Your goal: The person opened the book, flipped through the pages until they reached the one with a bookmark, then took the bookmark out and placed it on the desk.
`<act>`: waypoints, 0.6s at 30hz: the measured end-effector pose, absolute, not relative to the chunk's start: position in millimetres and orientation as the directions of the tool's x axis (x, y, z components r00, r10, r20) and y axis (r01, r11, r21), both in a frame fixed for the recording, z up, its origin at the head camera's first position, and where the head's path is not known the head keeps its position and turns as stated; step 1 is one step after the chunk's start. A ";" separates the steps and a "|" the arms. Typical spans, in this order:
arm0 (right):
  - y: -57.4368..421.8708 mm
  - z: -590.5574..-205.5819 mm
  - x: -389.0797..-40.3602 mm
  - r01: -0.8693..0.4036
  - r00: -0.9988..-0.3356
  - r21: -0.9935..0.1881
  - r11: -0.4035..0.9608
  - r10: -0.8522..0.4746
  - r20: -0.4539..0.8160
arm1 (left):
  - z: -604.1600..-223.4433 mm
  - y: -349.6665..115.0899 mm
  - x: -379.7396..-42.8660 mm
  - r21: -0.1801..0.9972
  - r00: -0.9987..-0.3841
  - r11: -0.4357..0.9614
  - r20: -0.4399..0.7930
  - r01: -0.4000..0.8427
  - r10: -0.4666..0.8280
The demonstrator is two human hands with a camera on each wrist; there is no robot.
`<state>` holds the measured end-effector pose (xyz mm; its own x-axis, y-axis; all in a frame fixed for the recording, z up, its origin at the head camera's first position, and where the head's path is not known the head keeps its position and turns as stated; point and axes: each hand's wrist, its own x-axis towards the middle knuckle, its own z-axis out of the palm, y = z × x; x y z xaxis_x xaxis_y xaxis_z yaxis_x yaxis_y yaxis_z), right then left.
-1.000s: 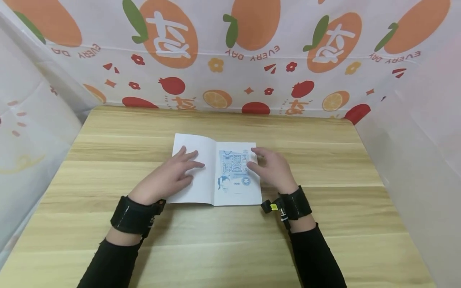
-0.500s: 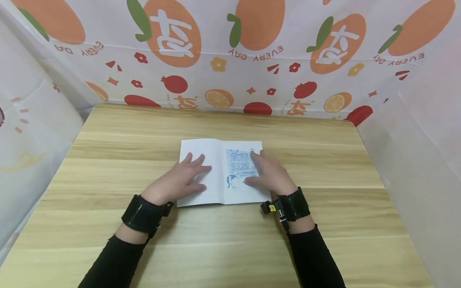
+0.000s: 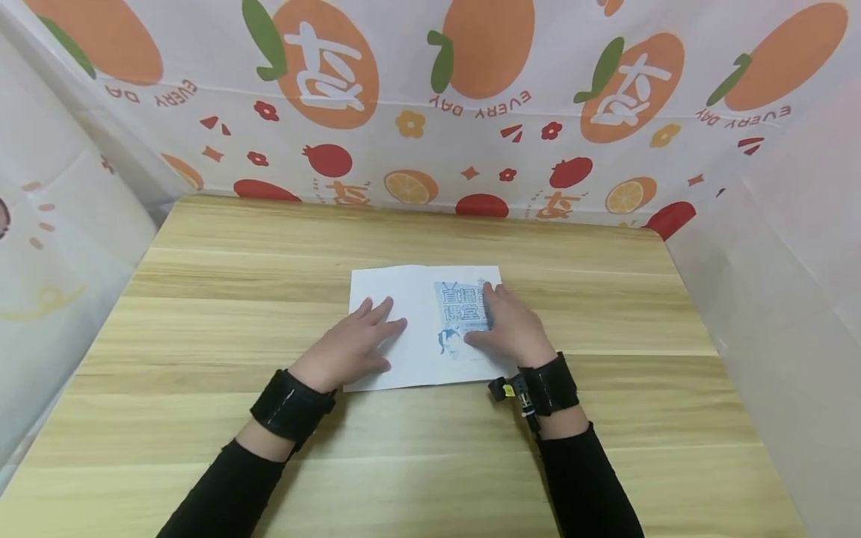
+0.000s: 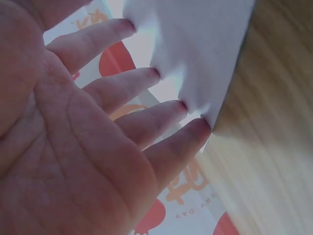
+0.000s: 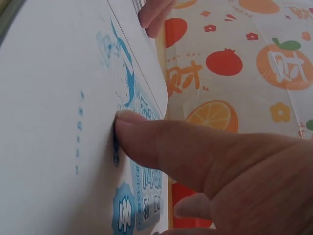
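Note:
An open booklet (image 3: 418, 295) lies at mid-table in the head view, its left page white and its right page printed in blue characters with a small cartoon figure. My left hand (image 3: 353, 347) rests on the left page, fingers spread. In the left wrist view its fingertips (image 4: 154, 73) press the white paper close to its edge. My right hand (image 3: 514, 326) lies over the outer edge of the right page. Its thumb (image 5: 161, 142) presses on the blue print in the right wrist view, while the other fingers are partly hidden behind the thumb.
The booklet lies on a wood-grain table (image 3: 430, 463). A white cloth (image 3: 464, 142) with printed oranges and red fruit hangs along the back edge, and pale sheets close off both sides. Black bands (image 3: 292, 406) with small cameras circle both wrists.
The booklet has slid to the right and its pages lie flatter. My left hand has moved right with it; my right hand has spread its thumb further over the right page.

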<state>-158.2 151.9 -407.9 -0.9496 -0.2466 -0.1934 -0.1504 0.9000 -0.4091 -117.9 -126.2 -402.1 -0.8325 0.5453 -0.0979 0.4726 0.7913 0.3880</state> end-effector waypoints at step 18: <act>147.2 -396.9 -149.3 -0.168 -0.938 -0.567 0.806 -0.308 -0.159 | -400.1 -126.8 -114.9 0.394 -0.843 0.791 -0.068 0.469 0.534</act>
